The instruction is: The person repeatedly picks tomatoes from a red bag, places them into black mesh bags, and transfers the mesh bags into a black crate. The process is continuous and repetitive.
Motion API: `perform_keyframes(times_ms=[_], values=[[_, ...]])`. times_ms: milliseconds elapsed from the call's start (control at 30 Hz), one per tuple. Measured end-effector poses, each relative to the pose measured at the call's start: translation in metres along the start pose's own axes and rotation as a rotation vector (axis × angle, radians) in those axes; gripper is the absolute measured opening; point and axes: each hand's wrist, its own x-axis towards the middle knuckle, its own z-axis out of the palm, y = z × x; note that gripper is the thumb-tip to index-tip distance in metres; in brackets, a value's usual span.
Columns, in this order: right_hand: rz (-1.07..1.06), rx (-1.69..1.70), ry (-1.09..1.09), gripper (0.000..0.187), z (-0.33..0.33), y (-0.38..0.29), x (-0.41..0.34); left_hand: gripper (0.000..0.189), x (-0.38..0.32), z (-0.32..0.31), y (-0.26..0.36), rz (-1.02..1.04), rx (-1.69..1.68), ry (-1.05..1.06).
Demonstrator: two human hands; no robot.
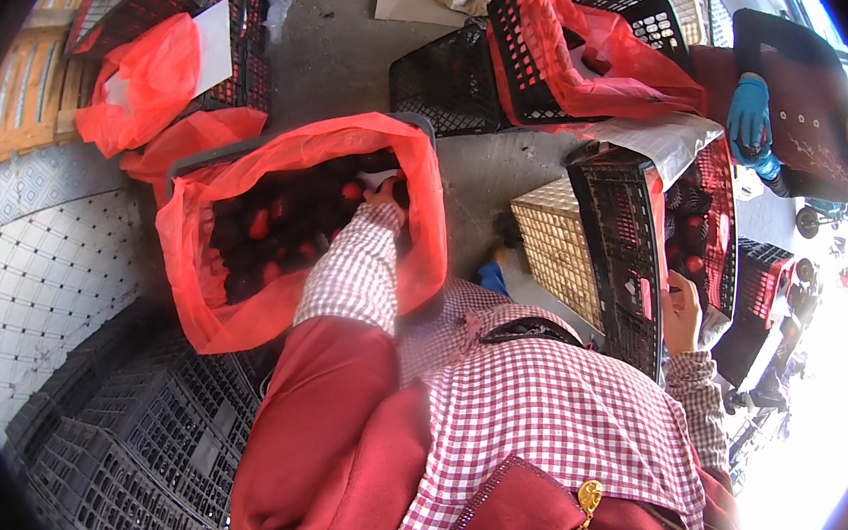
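Note:
My left hand [386, 196] reaches into a crate lined with a red plastic bag [429, 205]. Inside it lie many dark red round fruits [259, 224], mostly in shadow. Something small and white [377, 179] shows at my left fingertips; whether I hold it or a fruit is unclear. On the other side, my right hand [681, 314] is at the near rim of a tilted black plastic crate [613, 235], its fingers bent and apart with nothing visible in them. That crate holds red fruits [693, 264] and dark ribbed pieces [691, 196] inside a red liner.
A light-coloured crate [557, 231] supports the tilted one. Ahead stands another black crate with a red liner [610, 85]. A co-worker's blue-gloved hand [749, 119] holds a dark fruit at upper right. Grey crates [150, 423] are stacked at lower left, near a wooden pallet [35, 77].

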Motion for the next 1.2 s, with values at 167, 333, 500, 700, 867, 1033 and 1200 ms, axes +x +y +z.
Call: perform_keyframes(times_ms=[167,333,500,700,867,1033,1200], values=[[-0.189,0.142,-0.089,0.036,0.037,-0.102,0.029,0.068,-0.014,-0.017,-0.057,0.028,-0.892,-0.091],[-0.348,0.387,-0.433,0.049,0.082,-0.182,0.035,0.049,-0.161,-0.098,-0.031,0.187,-1.665,-0.383],[-0.497,0.693,-0.719,0.076,0.111,-0.268,0.027,0.050,-0.282,-0.101,0.048,0.279,-1.642,-0.207],[0.219,1.485,-1.276,0.059,0.114,-0.216,0.026,0.037,-0.318,-0.079,0.088,0.499,-0.790,0.455],[0.305,1.912,-1.539,0.053,0.108,-0.160,0.036,0.034,-0.359,-0.085,0.145,0.511,-0.974,0.223],[0.177,1.808,-1.014,0.042,0.030,-0.164,0.023,0.056,-0.357,-0.062,0.169,0.624,-0.835,0.148],[-0.290,1.165,-0.360,0.030,0.057,-0.117,0.027,0.057,-0.360,-0.029,0.220,0.552,-1.123,-0.077]])
